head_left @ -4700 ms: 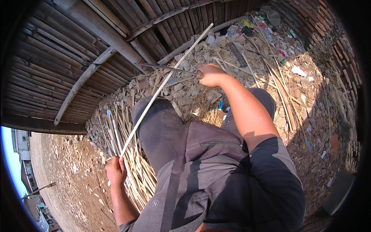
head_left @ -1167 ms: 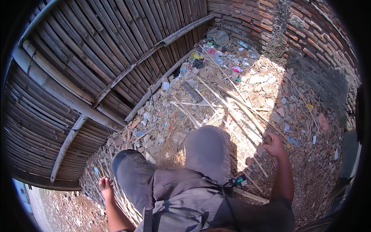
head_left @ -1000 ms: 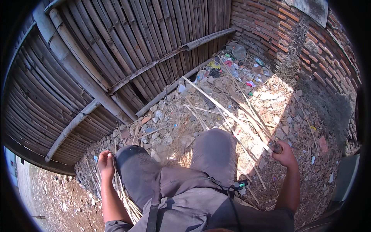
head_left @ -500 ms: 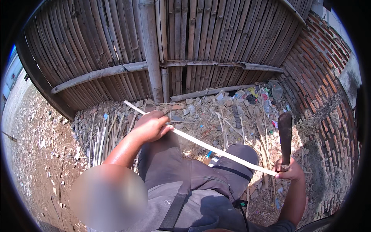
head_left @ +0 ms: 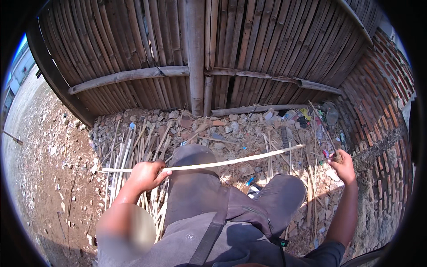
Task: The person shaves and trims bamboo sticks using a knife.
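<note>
My left hand point(head_left: 145, 177) is closed round a long pale bamboo strip point(head_left: 231, 162), with the thumb lying along it. The strip crosses above my left knee and curves slightly upward to a free right end. Farther right, my right hand point(head_left: 343, 166) grips the handle of a machete point(head_left: 324, 128). Its dark blade appears nearly edge-on and points up and to the left. A gap separates the blade from the strip's free end.
Many cut bamboo strips point(head_left: 119, 167) lie on the ground left of my legs, several more to the right. A bamboo slat wall point(head_left: 147, 40) stands ahead, with a brick wall point(head_left: 378, 115) on the right. Rubble and litter point(head_left: 304, 116) lie along the wall's foot.
My left hand has moved left and down. The strip's right end has left my right fingers and swung up. My right hand rose, and the machete turned from broadside to edge-on.
</note>
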The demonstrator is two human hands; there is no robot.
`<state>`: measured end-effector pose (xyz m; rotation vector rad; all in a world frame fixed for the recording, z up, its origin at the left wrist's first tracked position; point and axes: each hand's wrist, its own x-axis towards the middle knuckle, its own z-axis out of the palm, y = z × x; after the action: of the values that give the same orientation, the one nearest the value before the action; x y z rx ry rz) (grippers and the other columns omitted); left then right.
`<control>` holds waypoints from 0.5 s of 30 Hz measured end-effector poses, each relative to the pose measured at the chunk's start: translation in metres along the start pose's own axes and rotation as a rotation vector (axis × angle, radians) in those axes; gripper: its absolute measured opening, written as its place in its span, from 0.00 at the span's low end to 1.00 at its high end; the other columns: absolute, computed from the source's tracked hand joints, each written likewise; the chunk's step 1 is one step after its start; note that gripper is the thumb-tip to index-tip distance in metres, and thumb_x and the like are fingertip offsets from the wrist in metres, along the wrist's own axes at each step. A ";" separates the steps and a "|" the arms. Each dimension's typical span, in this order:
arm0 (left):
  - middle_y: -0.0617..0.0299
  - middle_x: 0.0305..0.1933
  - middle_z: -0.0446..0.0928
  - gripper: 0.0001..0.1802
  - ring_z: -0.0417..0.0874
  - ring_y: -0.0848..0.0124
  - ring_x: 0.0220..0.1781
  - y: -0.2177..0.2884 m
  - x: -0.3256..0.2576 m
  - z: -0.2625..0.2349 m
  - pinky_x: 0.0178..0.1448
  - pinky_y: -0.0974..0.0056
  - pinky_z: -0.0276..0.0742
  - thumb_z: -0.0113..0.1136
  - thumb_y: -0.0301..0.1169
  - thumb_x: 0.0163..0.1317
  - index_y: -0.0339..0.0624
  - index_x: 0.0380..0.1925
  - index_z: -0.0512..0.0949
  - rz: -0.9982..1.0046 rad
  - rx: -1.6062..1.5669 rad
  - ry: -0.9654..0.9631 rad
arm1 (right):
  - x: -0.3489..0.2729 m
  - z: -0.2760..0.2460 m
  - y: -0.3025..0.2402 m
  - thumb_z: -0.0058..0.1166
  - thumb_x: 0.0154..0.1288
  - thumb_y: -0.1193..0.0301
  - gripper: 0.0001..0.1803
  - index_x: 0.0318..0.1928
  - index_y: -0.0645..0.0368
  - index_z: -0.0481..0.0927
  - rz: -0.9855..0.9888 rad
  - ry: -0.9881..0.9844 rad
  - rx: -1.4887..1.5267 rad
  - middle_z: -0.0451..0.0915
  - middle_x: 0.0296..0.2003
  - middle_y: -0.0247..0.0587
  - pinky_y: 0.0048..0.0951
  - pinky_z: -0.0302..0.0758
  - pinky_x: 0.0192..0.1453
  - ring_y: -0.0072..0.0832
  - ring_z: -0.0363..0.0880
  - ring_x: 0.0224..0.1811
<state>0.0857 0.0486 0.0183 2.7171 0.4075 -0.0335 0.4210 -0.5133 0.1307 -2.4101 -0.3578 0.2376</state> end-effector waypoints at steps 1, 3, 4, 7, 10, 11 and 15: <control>0.50 0.29 0.83 0.24 0.85 0.47 0.35 0.003 -0.005 0.001 0.40 0.48 0.80 0.57 0.55 0.67 0.43 0.34 0.82 -0.072 -0.039 0.003 | 0.009 0.011 -0.004 0.66 0.57 0.78 0.11 0.40 0.62 0.78 0.003 -0.010 0.003 0.80 0.29 0.31 0.24 0.73 0.38 0.15 0.75 0.32; 0.47 0.31 0.83 0.22 0.85 0.45 0.37 0.004 -0.006 0.013 0.43 0.46 0.80 0.57 0.51 0.69 0.42 0.39 0.83 -0.129 -0.078 0.012 | 0.026 0.035 -0.003 0.67 0.58 0.76 0.12 0.40 0.63 0.77 -0.062 0.140 -0.024 0.79 0.27 0.33 0.25 0.73 0.36 0.16 0.75 0.32; 0.46 0.31 0.83 0.21 0.84 0.44 0.38 0.005 -0.001 0.014 0.43 0.46 0.79 0.56 0.50 0.69 0.42 0.38 0.82 -0.140 -0.096 0.018 | 0.035 0.049 -0.001 0.68 0.57 0.74 0.16 0.43 0.66 0.78 -0.027 0.131 -0.040 0.80 0.28 0.35 0.26 0.74 0.37 0.18 0.76 0.32; 0.44 0.30 0.82 0.19 0.84 0.43 0.37 0.014 0.017 0.010 0.43 0.45 0.78 0.55 0.47 0.71 0.40 0.37 0.81 -0.163 -0.126 0.036 | 0.054 0.115 -0.040 0.70 0.56 0.62 0.28 0.53 0.67 0.79 -0.042 0.063 -0.046 0.85 0.37 0.47 0.35 0.78 0.51 0.36 0.84 0.42; 0.42 0.33 0.81 0.16 0.82 0.42 0.39 0.018 0.057 -0.002 0.45 0.44 0.76 0.52 0.42 0.72 0.38 0.37 0.78 -0.131 -0.127 0.032 | 0.070 0.165 -0.079 0.71 0.55 0.60 0.25 0.49 0.60 0.81 -0.117 -0.084 -0.165 0.84 0.37 0.52 0.37 0.77 0.50 0.45 0.84 0.44; 0.42 0.35 0.81 0.16 0.82 0.42 0.41 0.019 0.068 -0.008 0.46 0.45 0.75 0.52 0.41 0.73 0.38 0.38 0.77 -0.125 -0.085 0.022 | 0.074 0.180 -0.090 0.70 0.55 0.58 0.25 0.49 0.57 0.81 -0.084 -0.152 -0.217 0.84 0.37 0.53 0.40 0.77 0.50 0.48 0.84 0.44; 0.40 0.36 0.80 0.15 0.81 0.40 0.42 0.029 0.123 -0.021 0.46 0.45 0.75 0.51 0.38 0.73 0.37 0.42 0.78 -0.089 -0.160 -0.007 | 0.072 0.210 -0.098 0.67 0.58 0.54 0.23 0.50 0.52 0.82 -0.137 -0.249 -0.283 0.84 0.35 0.50 0.47 0.78 0.47 0.51 0.84 0.43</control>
<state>0.2113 0.0653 0.0391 2.5400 0.5064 -0.0334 0.4154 -0.2924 0.0315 -2.6229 -0.7096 0.4536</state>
